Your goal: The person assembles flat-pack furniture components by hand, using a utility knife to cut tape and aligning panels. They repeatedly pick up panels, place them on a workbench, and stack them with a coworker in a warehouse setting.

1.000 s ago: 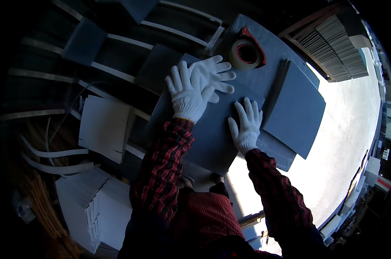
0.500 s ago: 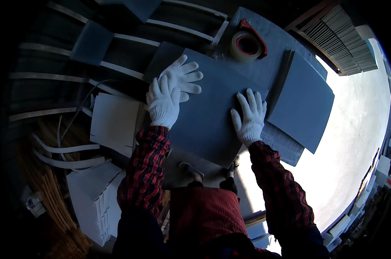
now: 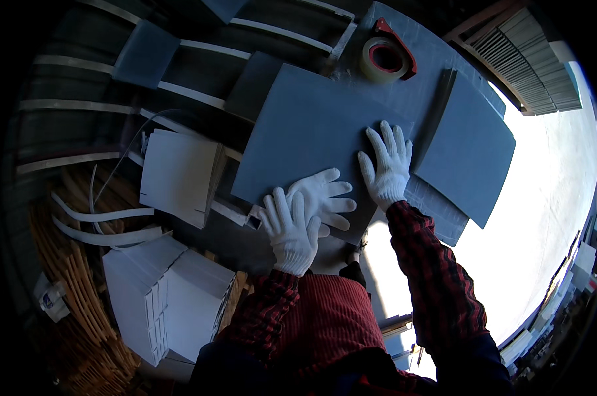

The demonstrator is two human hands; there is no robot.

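Observation:
A large dark grey-blue flat sheet (image 3: pixel 312 125), like cardboard, lies before me. Over its near edge, my left hand (image 3: pixel 287 239), in a white knit glove, holds a loose white glove (image 3: pixel 323 197) against the surface. The loose glove's fingers spread to the right; its cuff is hidden under my hand. At the sheet's right side rests my right hand (image 3: pixel 387 165), also gloved, palm down with fingers stretched out and nothing held.
A tape dispenser (image 3: pixel 385 59) with a red frame stands on the table's far part. To the right lie stacked dark sheets (image 3: pixel 469 148). White folded cardboard (image 3: pixel 180 175) sits left, with more white cardboard stacks (image 3: pixel 140 290) below. A slatted rack (image 3: pixel 81 105) extends far left.
My left hand has slid the loose glove from the sheet's far left toward its near edge. My right hand stays at the right side, almost unmoved.

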